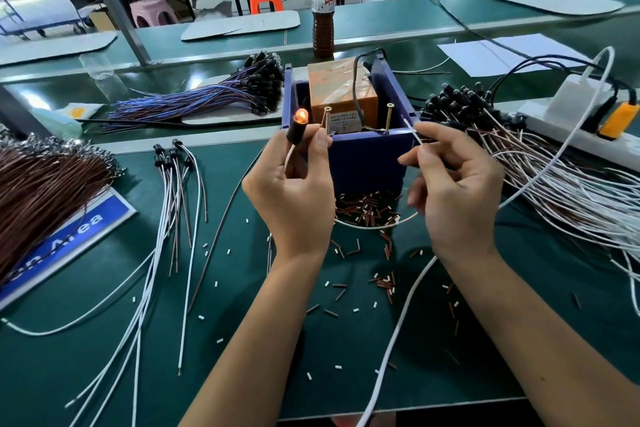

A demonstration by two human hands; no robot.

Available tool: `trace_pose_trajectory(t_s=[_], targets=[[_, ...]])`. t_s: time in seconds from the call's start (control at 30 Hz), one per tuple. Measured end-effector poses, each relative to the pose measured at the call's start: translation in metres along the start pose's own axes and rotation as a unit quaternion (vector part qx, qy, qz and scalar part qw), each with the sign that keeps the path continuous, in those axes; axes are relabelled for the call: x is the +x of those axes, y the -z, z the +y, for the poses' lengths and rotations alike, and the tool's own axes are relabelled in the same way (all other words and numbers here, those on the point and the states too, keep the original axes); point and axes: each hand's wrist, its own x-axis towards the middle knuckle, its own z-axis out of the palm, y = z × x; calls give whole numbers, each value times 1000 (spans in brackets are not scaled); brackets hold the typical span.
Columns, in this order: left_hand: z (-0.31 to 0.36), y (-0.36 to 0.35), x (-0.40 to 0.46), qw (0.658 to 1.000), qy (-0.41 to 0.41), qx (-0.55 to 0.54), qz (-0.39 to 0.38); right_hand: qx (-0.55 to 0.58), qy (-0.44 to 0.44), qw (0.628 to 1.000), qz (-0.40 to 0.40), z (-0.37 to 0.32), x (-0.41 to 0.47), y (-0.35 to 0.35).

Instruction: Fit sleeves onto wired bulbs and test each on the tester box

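The bulb [300, 115] is lit, glowing orange out of the top of its black sleeve [296, 132], so this one looks already sleeved and passing its test right now. The left hand [294, 191] pinches the sleeve between thumb and fingers, holding it upright just beside the left screw [327, 120] on the front rim of the blue tester box [363, 156]. The right hand [457, 191] pinches a white lead [414, 133] whose bare tip points up toward the right screw [389, 118]; whether it actually touches the screw I cannot tell. The two hands are apart, one on each side of the box.

As for progress, I would say there is a good deal behind and a good deal ahead. A small bunch of sleeved bulbs [169, 156] lies to the left on the green table [242, 340], and a big heap with white and brown leads [485, 114] sits to the right of the box, though which pile is tested I cannot say. Short cut sleeve bits [367, 208] are scattered in front of the box.
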Motion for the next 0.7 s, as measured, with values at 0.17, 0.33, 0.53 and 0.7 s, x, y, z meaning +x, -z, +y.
trace_pose_trajectory(t_s=[0.17, 0.33, 0.53, 0.7], targets=[[35, -33, -15, 995, 4, -77, -66, -57, 27, 996, 58, -13, 10, 34], [70, -103, -42, 961, 140, -148, -189, -180, 44, 971, 148, -34, 33, 102], [84, -193, -74, 796, 439, -200, -366, -531, 20, 826, 189, -57, 47, 176], [76, -233, -101, 795, 458, -149, -368, -645, -14, 763, 38, -52, 42, 170]])
